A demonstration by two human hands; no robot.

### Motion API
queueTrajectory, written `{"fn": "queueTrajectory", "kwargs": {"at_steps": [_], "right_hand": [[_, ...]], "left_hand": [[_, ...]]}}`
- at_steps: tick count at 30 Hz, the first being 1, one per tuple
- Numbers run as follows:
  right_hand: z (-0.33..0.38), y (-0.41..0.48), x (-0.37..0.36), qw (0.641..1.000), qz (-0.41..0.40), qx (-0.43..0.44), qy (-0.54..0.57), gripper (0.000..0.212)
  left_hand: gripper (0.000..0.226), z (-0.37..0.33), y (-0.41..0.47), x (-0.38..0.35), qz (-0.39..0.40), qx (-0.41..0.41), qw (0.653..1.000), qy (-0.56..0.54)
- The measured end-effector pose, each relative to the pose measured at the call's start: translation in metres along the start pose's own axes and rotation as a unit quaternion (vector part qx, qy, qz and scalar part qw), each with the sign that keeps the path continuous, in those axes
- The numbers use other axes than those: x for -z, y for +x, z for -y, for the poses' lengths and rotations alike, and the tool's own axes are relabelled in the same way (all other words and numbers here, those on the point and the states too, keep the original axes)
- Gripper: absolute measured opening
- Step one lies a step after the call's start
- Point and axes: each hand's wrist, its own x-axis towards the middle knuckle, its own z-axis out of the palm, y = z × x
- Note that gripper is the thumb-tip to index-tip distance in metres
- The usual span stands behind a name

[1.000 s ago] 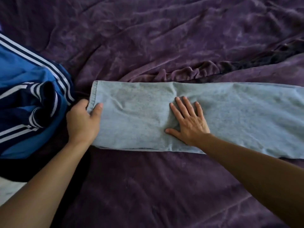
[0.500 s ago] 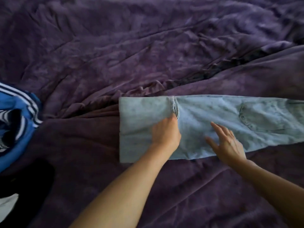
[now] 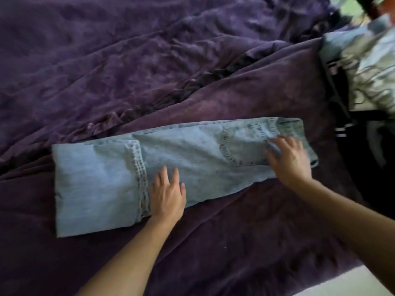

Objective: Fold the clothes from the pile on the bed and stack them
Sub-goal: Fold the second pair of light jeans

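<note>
The jeans [image 3: 192, 159] are light-blue denim, a matt woven cloth with raised double stitching at hem and pocket; the bed cover [image 3: 128, 60] is purple plush cloth, softly napped, creased and faintly sheened; the silvery fabric [image 3: 367, 67] at the far right is glossy and heavily crinkled.

Left hand [image 3: 167, 197], right hand [image 3: 288, 161]: both were bare. Forearms bare along whole visible length, up to frame edge. Wrists bare too. Right hand was motion-blurred, detail unreadable.
</note>
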Motion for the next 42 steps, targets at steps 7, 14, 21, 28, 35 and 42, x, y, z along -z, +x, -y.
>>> {"fn": "queueTrajectory", "kwargs": {"at_steps": [7,14,21,28,35,42], "right_hand": [[-0.089,0.048,0.016,0.946,0.138,-0.274,0.104,0.085],[-0.073,0.048,0.049,0.840,0.211,-0.298,0.402,0.032],[0.089,0.035,0.113,0.913,0.223,-0.040,0.340,0.029],[0.259,0.000,-0.032,0.945,0.319,0.065,0.032,0.049],[0.271,-0.025,-0.107,0.920,0.381,0.020,0.086,0.054],[0.133,0.008,-0.062,0.965,0.145,-0.173,0.130,0.063]], "left_hand": [[0.061,-0.063,0.005,-0.049,0.079,-0.057,0.992,0.078],[0.062,-0.060,0.005,-0.043,0.111,-0.074,0.986,0.095],[0.033,-0.018,-0.023,0.007,-0.015,-0.034,0.998,-0.046],[0.019,0.076,-0.064,0.024,-0.062,0.083,0.991,-0.085],[0.035,0.111,-0.074,0.013,-0.038,0.063,0.993,-0.097],[0.059,0.075,-0.031,-0.004,-0.014,-0.056,0.997,-0.053]]}}
